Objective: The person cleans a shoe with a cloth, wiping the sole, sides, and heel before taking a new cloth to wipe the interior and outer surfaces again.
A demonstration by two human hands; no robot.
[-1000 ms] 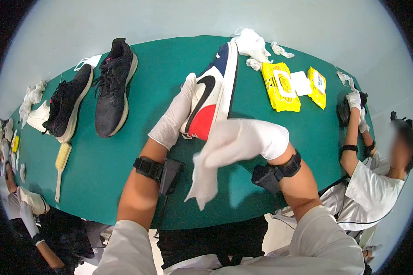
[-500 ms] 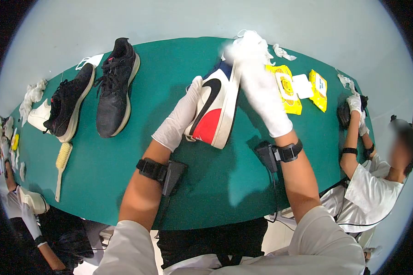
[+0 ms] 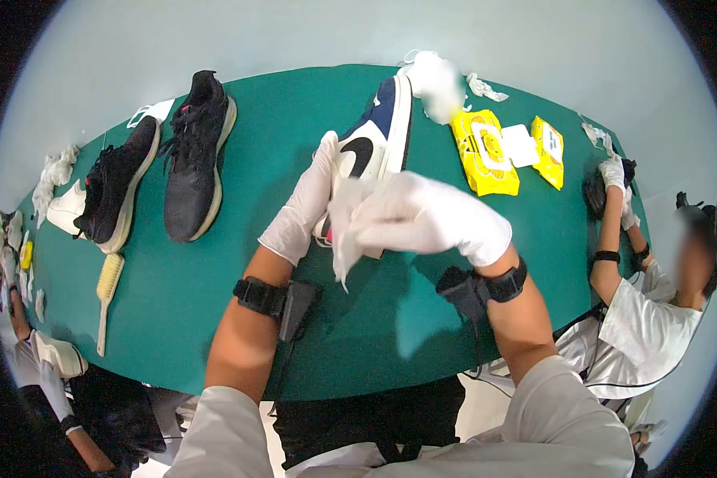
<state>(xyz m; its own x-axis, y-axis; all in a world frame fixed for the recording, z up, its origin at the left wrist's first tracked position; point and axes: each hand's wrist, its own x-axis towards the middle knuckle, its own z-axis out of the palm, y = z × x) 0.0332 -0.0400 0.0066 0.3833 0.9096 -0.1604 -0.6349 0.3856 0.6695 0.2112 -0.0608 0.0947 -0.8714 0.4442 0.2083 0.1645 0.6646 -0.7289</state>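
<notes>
A white, navy and red sneaker [image 3: 381,131] with a black swoosh rests on its side, its navy toe pointing away from me. My gloved left hand [image 3: 307,195] grips it along its left edge, fingers wrapped toward the upper. Across the heel end passes my gloved right hand [image 3: 434,217], slightly blurred, its fingers closed on a crumpled white wipe [image 3: 342,239] that hangs down at the left of the fingertips. Much of the red heel panel is hidden behind this hand and the wipe.
Two black sneakers [image 3: 195,175] and a pale-bristled brush [image 3: 107,291] lie left on the green table [image 3: 271,334]. Yellow wipe packs [image 3: 490,163] sit right, a white crumpled bundle [image 3: 430,80] beyond the toe. A person [image 3: 645,334] works at the right; another's arm shows at lower left.
My right hand has come from the toe end back toward me to the heel, with the white wipe now visible in it. My left hand keeps its hold, and the sneaker's toe is uncovered.
</notes>
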